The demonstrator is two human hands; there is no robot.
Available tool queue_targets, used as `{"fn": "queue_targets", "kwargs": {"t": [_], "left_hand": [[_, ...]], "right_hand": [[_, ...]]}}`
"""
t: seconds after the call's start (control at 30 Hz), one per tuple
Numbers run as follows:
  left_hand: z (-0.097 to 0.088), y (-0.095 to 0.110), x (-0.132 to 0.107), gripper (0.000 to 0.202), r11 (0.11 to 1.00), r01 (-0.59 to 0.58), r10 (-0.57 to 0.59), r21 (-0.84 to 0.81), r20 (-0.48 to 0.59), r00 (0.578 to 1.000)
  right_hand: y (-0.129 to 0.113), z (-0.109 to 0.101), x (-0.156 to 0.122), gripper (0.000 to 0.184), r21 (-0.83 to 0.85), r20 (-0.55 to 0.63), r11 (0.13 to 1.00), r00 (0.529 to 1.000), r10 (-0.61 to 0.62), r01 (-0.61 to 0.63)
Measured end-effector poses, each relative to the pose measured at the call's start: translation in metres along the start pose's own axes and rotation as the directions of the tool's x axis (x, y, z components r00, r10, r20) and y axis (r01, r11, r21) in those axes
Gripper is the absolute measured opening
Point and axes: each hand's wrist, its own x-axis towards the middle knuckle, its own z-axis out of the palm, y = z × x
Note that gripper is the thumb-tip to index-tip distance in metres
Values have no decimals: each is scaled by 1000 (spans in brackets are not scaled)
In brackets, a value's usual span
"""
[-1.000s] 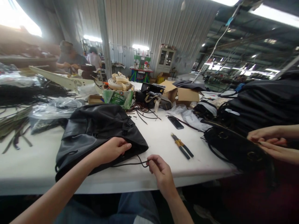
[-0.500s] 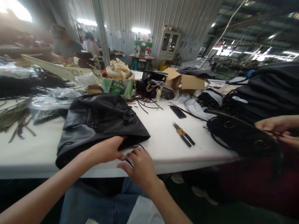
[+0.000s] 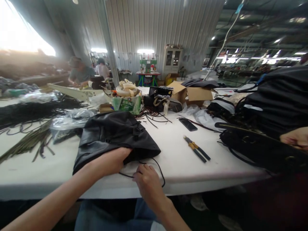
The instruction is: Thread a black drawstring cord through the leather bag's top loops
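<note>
A black leather bag (image 3: 113, 134) lies on the white table (image 3: 178, 160) in front of me. My left hand (image 3: 110, 161) rests on the bag's near edge, fingers curled and pressing the leather. My right hand (image 3: 147, 179) is closed in a pinch on a thin black cord (image 3: 158, 166) that loops from the bag's edge across the table top. The cord's far end disappears under the bag.
Pliers (image 3: 196, 149) and a phone (image 3: 188, 124) lie right of the bag. Another person's hand (image 3: 295, 138) works on a second black bag (image 3: 260, 147) at right. Cardboard boxes (image 3: 192, 93), a green container of tape rolls (image 3: 127, 98), and strap bundles (image 3: 26, 141) crowd the back and left.
My right hand drew back from the table's right toward the bag's edge, keeping the cord, which now lies in a loop. My left hand stayed on the bag. The view shifted slightly.
</note>
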Motion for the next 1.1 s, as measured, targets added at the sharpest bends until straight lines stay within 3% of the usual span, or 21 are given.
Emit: {"fn": "queue_targets", "kwargs": {"t": [0.13, 0.27, 0.37, 0.43, 0.47, 0.53, 0.63, 0.73, 0.8, 0.9, 0.97, 1.1], "left_hand": [[-27, -6, 9, 59, 982, 22, -11, -189, 57, 998], [-36, -12, 18, 55, 977, 39, -22, -210, 83, 996], [-34, -16, 24, 58, 972, 46, -20, -232, 112, 993], [-33, -19, 26, 59, 967, 47, -14, -250, 129, 992], [-32, -21, 28, 60, 965, 47, -13, -259, 133, 991], [-33, -23, 29, 66, 961, 52, -16, -270, 135, 991], [-34, -24, 30, 69, 959, 66, -30, -275, 136, 990], [-29, -17, 26, 60, 957, 86, -44, -278, 152, 987], [-25, -11, 23, 54, 951, 95, -51, -293, 156, 986], [-26, -6, 22, 40, 924, 139, -82, -357, 170, 982], [-33, -5, 27, 46, 877, 169, -89, -449, 193, 977], [-49, -9, 43, 50, 707, 215, -110, -674, 195, 975]], "right_hand": [[3, -21, -2, 13, 98, -18, 994, 999, 44, -42], [10, -53, -6, 16, 335, -7, 942, 1000, 2, 1], [19, -81, -8, 8, 608, -27, 794, 999, 37, -13], [27, -94, -8, 13, 756, -62, 651, 981, 182, -73], [32, -97, -6, 19, 811, -75, 574, 953, 293, -112], [42, -98, -3, 32, 880, -86, 439, 849, 521, -180], [58, -93, 4, 44, 920, -104, 336, 701, 705, -201], [70, -99, 20, 46, 938, -164, 319, 638, 752, -135], [75, -115, 37, 46, 924, -243, 373, 622, 745, -86], [82, -150, 66, 45, 881, -359, 473, 645, 675, -6], [82, -173, 81, 43, 871, -391, 489, 679, 621, 54], [71, -198, 88, 36, 859, -422, 497, 725, 544, 127]]}}
